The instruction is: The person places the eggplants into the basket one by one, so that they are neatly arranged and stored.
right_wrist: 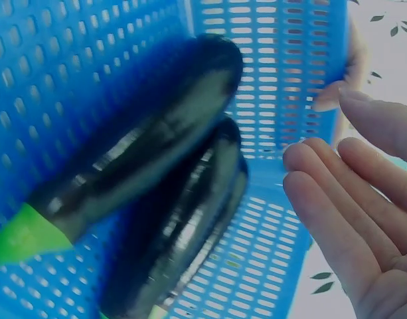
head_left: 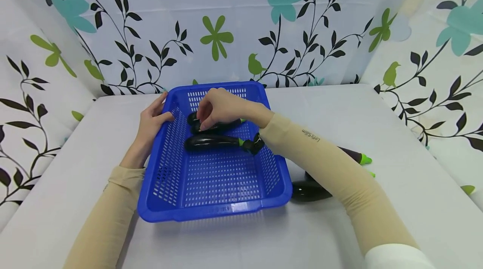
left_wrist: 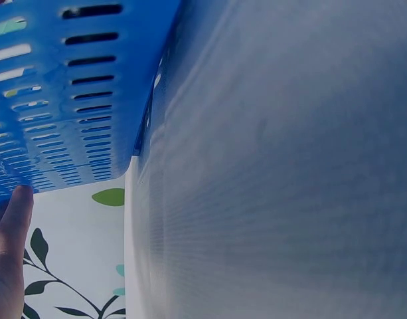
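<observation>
Right hand point(head_left: 219, 107): centre of the head view, reaching over the far half of the basket point(head_left: 211, 210). Fingers bent downward, tips on or just above the rear aubergine point(head_left: 226, 125). In the right wrist view the fingers point(right_wrist: 336, 212) are straight and relaxed, apart from the fruit, holding nothing. The forearm, in a beige sleeve point(head_left: 339, 177), crosses the basket's right rim from the lower right of the frame.

Rear aubergine: lies crosswise on the basket floor towards the far wall, green cap pointing right. Glossy dark skin, probably slick under the fingers; body likely firm and of moderate weight, liable to roll. Best taken round the thick middle with fingers and thumb wrapped, rather than by the cap.

Front aubergine point(head_left: 211, 142): just below the first in the frame, parallel to it, cap also to the right. The two look close or touching in the right wrist view.

Left hand point(head_left: 151, 122): centre left of the head view, on the basket's left wall near the far corner, thumb over the rim, fingers outside. The left wrist view shows one straight finger point(left_wrist: 14, 219) against the slotted plastic; the hand appears to steady rather than clutch.

Basket: blue, perforated, rectangular, on the white desk point(head_left: 396, 143).

Loose aubergines point(head_left: 309, 191): on the desk just right of the basket, partly hidden by the right forearm.
</observation>
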### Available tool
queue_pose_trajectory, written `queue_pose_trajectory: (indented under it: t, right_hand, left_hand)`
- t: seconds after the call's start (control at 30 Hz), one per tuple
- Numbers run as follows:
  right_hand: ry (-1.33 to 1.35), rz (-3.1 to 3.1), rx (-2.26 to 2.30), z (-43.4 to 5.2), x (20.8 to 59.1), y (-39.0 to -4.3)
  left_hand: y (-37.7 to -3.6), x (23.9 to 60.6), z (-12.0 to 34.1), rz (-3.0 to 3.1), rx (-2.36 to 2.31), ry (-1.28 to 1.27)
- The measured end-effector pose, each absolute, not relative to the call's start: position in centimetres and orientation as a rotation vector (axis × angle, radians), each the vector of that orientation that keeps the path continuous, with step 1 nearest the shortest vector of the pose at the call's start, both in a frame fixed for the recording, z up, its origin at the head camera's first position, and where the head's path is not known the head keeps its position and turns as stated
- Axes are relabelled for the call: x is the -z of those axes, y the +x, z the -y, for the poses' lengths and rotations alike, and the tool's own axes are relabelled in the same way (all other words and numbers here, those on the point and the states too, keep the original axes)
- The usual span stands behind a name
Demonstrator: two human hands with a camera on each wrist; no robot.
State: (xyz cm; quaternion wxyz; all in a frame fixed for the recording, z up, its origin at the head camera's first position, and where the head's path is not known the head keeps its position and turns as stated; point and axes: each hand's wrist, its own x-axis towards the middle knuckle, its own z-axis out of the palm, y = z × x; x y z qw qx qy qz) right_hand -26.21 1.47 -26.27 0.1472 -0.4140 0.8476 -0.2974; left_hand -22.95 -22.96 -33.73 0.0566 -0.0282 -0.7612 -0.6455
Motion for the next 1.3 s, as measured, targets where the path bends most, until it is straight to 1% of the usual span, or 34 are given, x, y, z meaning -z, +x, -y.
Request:
queue_pose_trajectory:
  t: [0.23, 0.6, 0.77, 1.03, 1.3]
  right_hand:
    - [-1.228, -2.469, 0.887, -3.0, 24.2, -25.5]
    - [-1.255, -2.535, 0.931, -6.1, 22.7, -24.2]
    - [-1.223, -2.590, 0.963, -8.3, 22.1, -23.5]
    - [-1.181, -2.665, 1.008, -12.2, 22.6, -22.6]
    - [-1.085, -2.648, 1.074, -16.5, 24.2, -21.6]
  left_hand:
    - [-22.9, 33.6, 22.9, 2.272, 1.993, -0.110]
    - [-23.0, 33.8, 22.9, 2.277, 1.992, -0.107]
    - [-23.0, 33.9, 23.0, 2.275, 2.002, -0.096]
    - [-23.0, 33.6, 22.9, 2.290, 1.980, -0.088]
    - [-23.1, 33.8, 23.0, 2.299, 1.958, -0.091]
